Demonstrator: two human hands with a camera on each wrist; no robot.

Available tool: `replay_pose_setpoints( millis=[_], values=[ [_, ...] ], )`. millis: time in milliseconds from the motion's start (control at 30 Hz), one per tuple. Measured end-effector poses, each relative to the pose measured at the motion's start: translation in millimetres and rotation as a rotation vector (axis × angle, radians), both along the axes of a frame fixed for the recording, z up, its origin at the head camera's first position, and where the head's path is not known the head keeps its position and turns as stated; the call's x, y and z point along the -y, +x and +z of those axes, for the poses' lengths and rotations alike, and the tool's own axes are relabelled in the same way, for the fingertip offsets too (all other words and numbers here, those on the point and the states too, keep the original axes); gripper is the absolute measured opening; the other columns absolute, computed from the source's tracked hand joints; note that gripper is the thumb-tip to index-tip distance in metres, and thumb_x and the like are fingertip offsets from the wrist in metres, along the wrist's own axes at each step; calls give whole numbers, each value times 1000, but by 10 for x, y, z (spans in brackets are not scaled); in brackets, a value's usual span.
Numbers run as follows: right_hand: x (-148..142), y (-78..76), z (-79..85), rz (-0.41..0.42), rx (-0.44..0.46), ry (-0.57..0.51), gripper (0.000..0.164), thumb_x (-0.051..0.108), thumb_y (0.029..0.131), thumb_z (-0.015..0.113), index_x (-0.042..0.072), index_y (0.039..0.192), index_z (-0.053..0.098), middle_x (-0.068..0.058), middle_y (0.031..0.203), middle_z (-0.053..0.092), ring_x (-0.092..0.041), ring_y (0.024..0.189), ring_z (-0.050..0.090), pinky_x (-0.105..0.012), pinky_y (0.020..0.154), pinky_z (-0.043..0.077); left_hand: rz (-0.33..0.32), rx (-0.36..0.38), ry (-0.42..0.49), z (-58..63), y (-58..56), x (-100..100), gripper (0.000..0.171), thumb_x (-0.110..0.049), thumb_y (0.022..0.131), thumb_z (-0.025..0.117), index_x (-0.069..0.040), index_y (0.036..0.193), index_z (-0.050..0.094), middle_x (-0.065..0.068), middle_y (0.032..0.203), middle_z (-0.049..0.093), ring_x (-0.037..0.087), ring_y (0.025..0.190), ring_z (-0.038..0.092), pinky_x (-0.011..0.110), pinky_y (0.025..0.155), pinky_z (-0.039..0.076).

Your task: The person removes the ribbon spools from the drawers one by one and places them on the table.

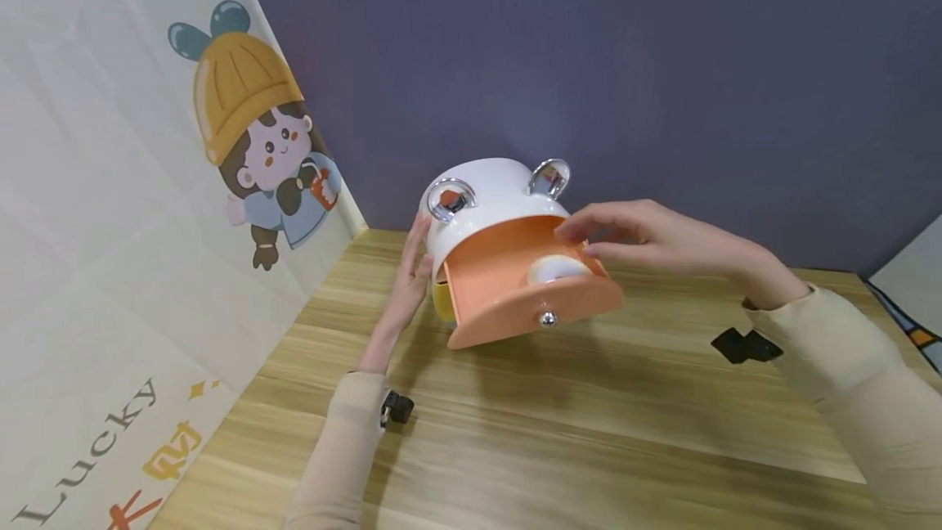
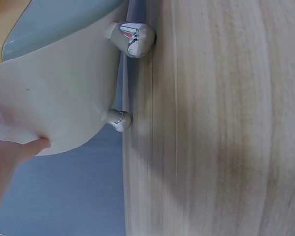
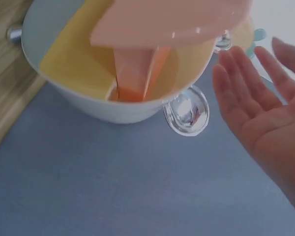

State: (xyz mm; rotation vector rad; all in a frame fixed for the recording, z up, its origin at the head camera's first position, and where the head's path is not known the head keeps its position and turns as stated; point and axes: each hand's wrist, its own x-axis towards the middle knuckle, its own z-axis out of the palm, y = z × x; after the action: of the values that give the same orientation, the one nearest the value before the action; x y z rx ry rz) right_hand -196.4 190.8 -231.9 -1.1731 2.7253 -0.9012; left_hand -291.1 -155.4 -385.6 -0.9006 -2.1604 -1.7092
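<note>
A white rounded storage box [image 1: 489, 182] with two chrome ear-shaped rings stands against the dark wall. Its peach drawer [image 1: 508, 316], which has a silver knob [image 1: 548, 319], is pulled out. Inside the drawer lies a small white oval thing [image 1: 557, 269] with a pale yellowish rim. My left hand [image 1: 406, 289] rests along the box's left side, with a thumb tip on the white shell in the left wrist view. Over the drawer's right edge hovers my right hand [image 1: 640, 240], its fingers loosely bent and, in the right wrist view, holding nothing.
Beneath the box is a wood-grain table [image 1: 589, 424]. A dark blue-grey wall [image 1: 625, 88] rises right behind. On the left stands a white panel [image 1: 96, 186] printed with a cartoon figure. Chrome feet [image 2: 133, 39] show under the box.
</note>
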Motion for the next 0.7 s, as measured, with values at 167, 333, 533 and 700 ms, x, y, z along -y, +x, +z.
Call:
replay_pose_setpoints(
  millis=[167, 333, 533, 700],
  values=[
    [60, -201, 19, 60, -141, 115, 45, 6, 94, 66, 18, 136, 58, 3, 132, 64, -17, 117, 62, -35, 97, 56, -3, -8, 11, -27, -28, -11, 75, -52, 102, 38, -4, 157, 21, 18, 168, 2, 35, 156, 1, 60, 126, 7],
    [165, -316, -11, 127, -51, 269, 53, 6, 93, 66, 18, 143, 52, 2, 138, 59, -21, 108, 58, -30, 89, 48, -1, -10, 4, -11, -6, 7, 69, -46, 105, 38, -4, 157, 21, 18, 168, 2, 35, 156, 2, 61, 125, 6],
    [255, -407, -35, 194, 43, 352, 56, 5, 92, 64, 14, 145, 50, 1, 134, 58, -21, 81, 54, -22, 75, 44, -1, -18, 6, -6, 19, 19, 74, -50, 104, 39, -2, 157, 21, 20, 167, 3, 38, 156, 2, 63, 124, 7],
    [305, -457, -24, 206, 112, 383, 64, -3, 86, 62, 11, 147, 48, -4, 142, 55, -21, 81, 51, -22, 71, 44, 6, -19, 6, -9, 30, 38, 71, -48, 105, 39, -3, 157, 21, 19, 167, 3, 38, 155, 3, 63, 124, 9]
  ],
)
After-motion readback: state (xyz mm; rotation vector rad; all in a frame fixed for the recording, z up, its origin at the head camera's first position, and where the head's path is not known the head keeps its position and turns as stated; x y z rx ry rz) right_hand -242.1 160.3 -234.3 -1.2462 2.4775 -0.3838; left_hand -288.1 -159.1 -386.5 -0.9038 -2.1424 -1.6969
